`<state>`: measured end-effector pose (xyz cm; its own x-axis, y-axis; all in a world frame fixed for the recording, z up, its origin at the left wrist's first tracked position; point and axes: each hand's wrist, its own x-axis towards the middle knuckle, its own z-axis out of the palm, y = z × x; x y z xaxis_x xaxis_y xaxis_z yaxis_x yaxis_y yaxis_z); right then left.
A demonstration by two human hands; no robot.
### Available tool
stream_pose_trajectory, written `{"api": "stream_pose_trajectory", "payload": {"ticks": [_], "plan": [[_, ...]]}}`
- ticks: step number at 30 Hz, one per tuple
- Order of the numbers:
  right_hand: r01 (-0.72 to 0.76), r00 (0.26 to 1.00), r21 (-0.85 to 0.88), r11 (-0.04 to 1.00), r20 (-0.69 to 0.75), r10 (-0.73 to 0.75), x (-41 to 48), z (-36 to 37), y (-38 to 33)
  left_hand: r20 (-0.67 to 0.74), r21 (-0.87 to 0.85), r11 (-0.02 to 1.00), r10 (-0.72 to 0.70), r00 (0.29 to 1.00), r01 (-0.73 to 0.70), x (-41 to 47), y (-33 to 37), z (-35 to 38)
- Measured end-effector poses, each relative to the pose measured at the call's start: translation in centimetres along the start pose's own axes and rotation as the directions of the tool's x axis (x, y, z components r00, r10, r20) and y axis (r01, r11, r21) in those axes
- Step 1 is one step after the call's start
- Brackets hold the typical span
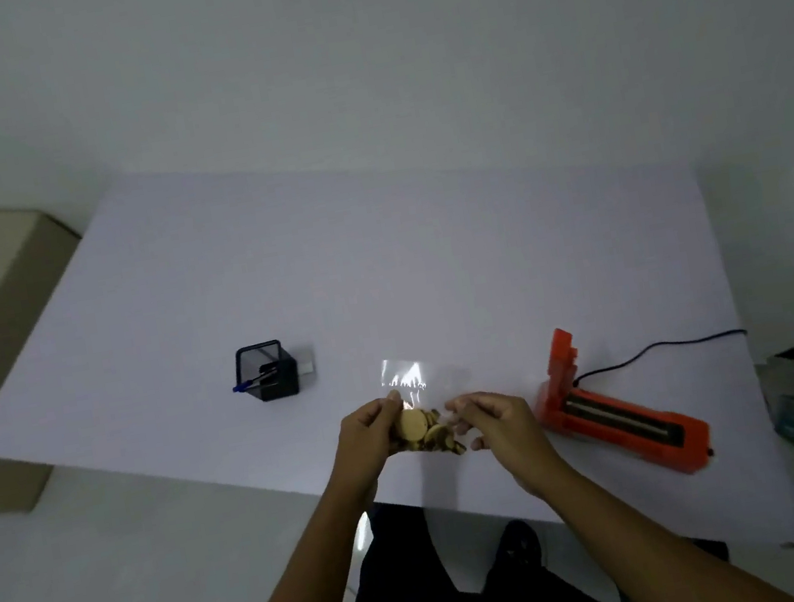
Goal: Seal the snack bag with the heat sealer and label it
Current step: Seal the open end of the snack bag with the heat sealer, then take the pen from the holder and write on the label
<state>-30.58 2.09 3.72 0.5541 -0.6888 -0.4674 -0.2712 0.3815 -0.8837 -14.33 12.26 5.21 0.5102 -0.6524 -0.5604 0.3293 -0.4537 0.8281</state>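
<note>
Head view: both bare forearms reach forward from the near edge, wrists bent inward. The left hand (372, 435) and the right hand (495, 423) each pinch a side of the clear snack bag (426, 418), fingers curled narrow on the film; round biscuits fill its near end and its far, glossy mouth rises above the white table (226, 286). Just right lies the orange heat sealer (621, 413), lid raised, black cord trailing right. Far left stands a black mesh pen holder (265, 371) with a blue pen. Pale print on the bag is unreadable.
</note>
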Motion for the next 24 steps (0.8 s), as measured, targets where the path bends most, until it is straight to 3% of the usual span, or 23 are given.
{"api": "stream_pose_trajectory", "payload": {"ticks": [5, 10, 16, 24], "plan": [[-0.182, 0.981, 0.060, 0.981, -0.049, 0.185, 5.3, 4.3, 0.8, -0.037, -0.016, 0.985, -0.170, 0.985, 0.169, 6.1, -0.8, -3.8], [-0.297, 0.923, 0.108, 0.949, -0.224, 0.315, 10.3, 7.2, 2.8, 0.022, 0.208, 0.956, -0.216, 0.976, 0.207, 12.8, -2.1, -7.0], [-0.366, 0.846, 0.096, 0.926, -0.380, 0.374, 13.9, 8.6, 5.1, 0.191, 0.616, 0.787, -0.200, 0.961, 0.041, 16.3, -2.2, -7.7], [-0.405, 0.812, -0.052, 0.913, -0.479, 0.333, 14.5, 9.0, 7.4, 0.276, 0.754, 0.655, -0.255, 0.927, -0.045, 17.5, -2.3, -7.6]]}}
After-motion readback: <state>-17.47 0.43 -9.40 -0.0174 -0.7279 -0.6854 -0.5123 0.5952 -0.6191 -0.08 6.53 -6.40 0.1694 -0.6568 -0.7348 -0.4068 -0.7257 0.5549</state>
